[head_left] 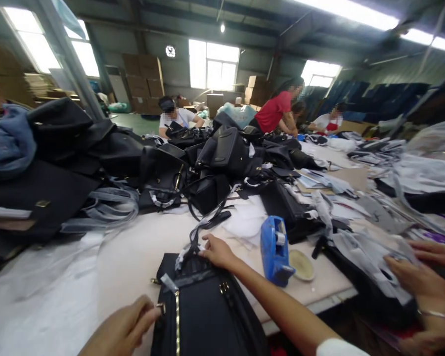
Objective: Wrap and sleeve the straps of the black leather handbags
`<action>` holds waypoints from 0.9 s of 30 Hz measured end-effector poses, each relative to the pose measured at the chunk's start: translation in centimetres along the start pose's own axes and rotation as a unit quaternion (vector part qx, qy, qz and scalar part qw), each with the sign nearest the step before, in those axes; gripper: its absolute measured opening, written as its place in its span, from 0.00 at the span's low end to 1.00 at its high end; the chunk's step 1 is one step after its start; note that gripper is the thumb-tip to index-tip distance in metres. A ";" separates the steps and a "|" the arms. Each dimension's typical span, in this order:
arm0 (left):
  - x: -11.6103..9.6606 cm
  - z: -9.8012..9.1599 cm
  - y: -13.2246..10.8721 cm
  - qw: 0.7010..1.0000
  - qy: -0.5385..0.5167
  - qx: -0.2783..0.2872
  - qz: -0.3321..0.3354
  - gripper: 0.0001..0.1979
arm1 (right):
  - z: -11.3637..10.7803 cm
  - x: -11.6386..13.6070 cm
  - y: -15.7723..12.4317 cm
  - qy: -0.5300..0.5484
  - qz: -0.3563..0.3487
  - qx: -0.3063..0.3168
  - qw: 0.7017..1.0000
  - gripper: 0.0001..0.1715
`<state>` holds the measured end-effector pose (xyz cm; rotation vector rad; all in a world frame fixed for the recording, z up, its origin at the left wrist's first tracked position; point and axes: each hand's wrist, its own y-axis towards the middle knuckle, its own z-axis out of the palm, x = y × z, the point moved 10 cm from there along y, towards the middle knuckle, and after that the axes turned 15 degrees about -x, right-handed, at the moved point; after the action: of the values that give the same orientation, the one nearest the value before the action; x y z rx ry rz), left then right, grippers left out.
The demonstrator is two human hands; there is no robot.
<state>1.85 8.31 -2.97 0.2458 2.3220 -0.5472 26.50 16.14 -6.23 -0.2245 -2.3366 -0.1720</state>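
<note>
A black handbag (207,316) with a gold zipper lies before me at the table's front. At its left side, the bent fingers of my left hand (135,321) pinch a small gold-coloured metal fitting (160,308). My right hand (218,252) reaches over the top of the bag, its fingers closed at the dark strap (195,238) beside the handle (183,256), which has white wrapping. A clear plastic tab (169,283) sticks out at the zipper's upper end. The bag's lower end is out of frame.
A blue tape dispenser (270,252) stands right of the bag, beside a tape roll (301,265). Black bags (222,148) pile up across the table (129,257). Clear plastic straps (111,205) lie left. At right, a co-worker's hands (415,282) handle a wrapped black bag (363,272).
</note>
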 end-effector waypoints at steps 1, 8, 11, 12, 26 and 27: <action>-1.0 -0.8 1.2 0.999 0.005 -0.027 0.022 0.16 | 0.1 -0.2 -0.2 0.006 -0.003 0.005 1.000 0.29; -10.1 1.3 8.2 0.938 0.151 -0.199 0.241 0.13 | 0.1 -0.4 -0.7 0.039 -0.021 0.009 0.999 0.20; -10.7 2.8 10.6 0.939 0.149 -0.215 0.222 0.10 | -0.4 -0.4 -0.7 0.052 -0.029 0.014 0.998 0.19; -10.8 3.1 11.2 0.942 0.144 -0.218 0.213 0.09 | -0.6 -0.3 -0.8 0.052 -0.033 0.014 0.998 0.18; -10.7 5.7 14.7 0.969 -0.191 -0.113 0.109 0.24 | -0.8 1.5 -5.4 -0.085 -0.114 -0.081 0.987 0.21; -11.0 5.8 14.5 0.963 -0.231 -0.088 0.104 0.24 | -0.9 1.4 -5.2 -0.083 -0.114 -0.082 0.987 0.21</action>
<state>18.03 18.42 -3.57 0.2432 1.8485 -0.2564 25.03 11.04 -4.84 -0.0527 -2.5121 -0.4754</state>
